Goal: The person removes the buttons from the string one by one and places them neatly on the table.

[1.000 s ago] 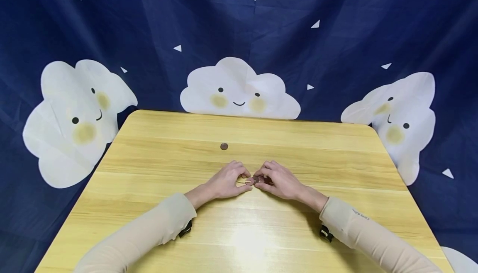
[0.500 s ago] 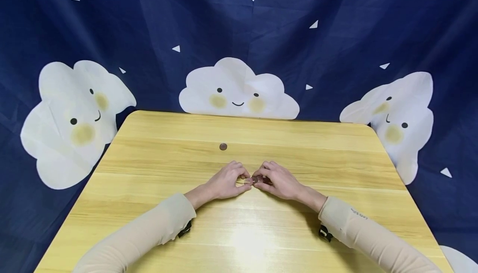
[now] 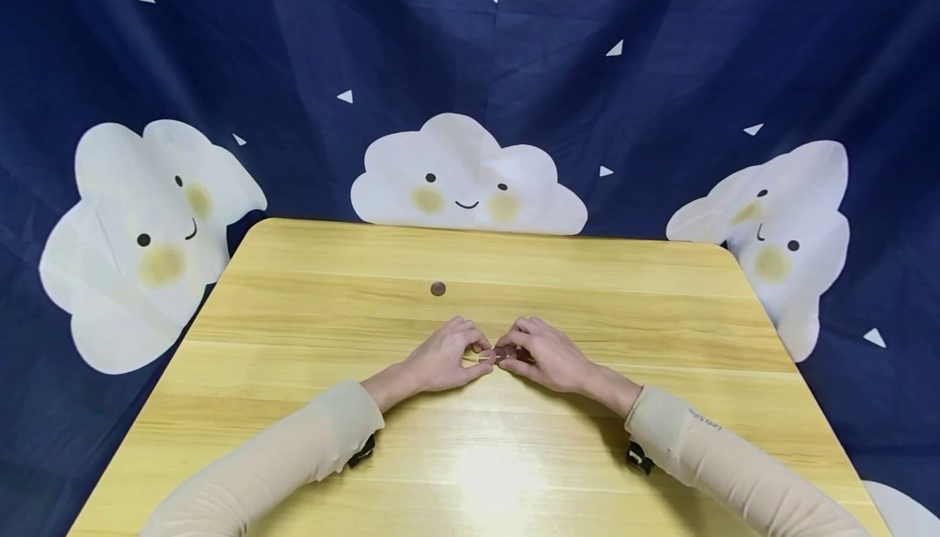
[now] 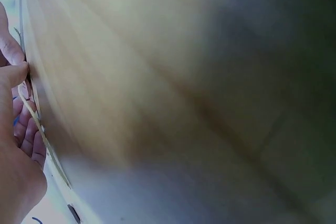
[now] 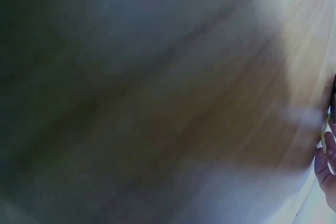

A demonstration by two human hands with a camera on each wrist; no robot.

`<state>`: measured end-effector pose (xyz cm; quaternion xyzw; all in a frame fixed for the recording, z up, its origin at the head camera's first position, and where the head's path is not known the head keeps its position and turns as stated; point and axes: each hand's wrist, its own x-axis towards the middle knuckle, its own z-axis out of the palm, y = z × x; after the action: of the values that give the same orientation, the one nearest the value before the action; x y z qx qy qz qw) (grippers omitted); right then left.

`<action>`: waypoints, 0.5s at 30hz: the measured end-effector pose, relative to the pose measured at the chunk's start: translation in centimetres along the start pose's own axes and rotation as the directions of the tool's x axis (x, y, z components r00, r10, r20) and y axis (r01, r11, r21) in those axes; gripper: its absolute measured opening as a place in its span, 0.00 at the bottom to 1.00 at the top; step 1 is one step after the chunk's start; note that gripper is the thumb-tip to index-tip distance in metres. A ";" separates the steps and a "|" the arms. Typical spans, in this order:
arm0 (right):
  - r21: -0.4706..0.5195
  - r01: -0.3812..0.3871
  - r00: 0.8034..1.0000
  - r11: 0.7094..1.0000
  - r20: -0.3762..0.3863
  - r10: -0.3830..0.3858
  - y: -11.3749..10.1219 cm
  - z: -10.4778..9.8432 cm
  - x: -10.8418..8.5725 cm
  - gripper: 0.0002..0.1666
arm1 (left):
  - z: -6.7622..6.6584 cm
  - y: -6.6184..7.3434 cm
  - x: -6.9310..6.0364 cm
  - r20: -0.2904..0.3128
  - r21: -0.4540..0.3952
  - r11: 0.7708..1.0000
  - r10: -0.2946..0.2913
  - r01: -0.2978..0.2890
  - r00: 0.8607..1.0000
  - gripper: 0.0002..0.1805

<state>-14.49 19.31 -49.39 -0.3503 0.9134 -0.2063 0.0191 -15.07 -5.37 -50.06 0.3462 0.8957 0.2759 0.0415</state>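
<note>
In the head view, my left hand (image 3: pixel 450 355) pinches a small reddish-brown round disc (image 3: pixel 488 357) between thumb and fingers. A thin pale cord crosses this disc; in the left wrist view the cord (image 4: pixel 50 148) trails down past the left hand. Right beside it, my right hand (image 3: pixel 549 353) holds darker brown discs (image 3: pixel 506 353) at its fingertips, partly covered by the fingers. The two hands' fingertips nearly meet just above the tabletop. Whether the discs are buttons, coins or something else is too small to tell. The right wrist view catches only some fingers (image 5: pixel 325 163) at its edge.
Another brown disc (image 3: pixel 438 289) lies on the wooden table (image 3: pixel 330 276), beyond the hands and slightly left. A dark blue curtain (image 3: pixel 411 23) printed with white clouds hangs around the table's far and side edges. Both wrist views are mostly dark, blurred tabletop.
Both hands stay almost in place. The discs between the fingertips have shifted slightly, and the darker ones look closer together. The whole head view has drifted a little.
</note>
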 end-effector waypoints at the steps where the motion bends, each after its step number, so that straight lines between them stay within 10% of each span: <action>1: -0.001 0.000 1.000 1.000 0.000 0.000 0.0 0.0 0.0 0.15 | 0.0 0.0 0.0 0.003 -0.006 1.000 -0.003 0.003 1.000 0.14; 15: -0.013 0.000 1.000 1.000 -0.005 0.000 0.0 0.1 0.0 0.15 | -1.4 -0.2 0.1 -0.003 -0.084 0.996 -0.033 0.033 0.999 0.12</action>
<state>-14.46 19.30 -49.45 -0.3499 0.9148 -0.2013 0.0148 -15.64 -6.00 -48.97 0.3287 0.8889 0.3135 0.0586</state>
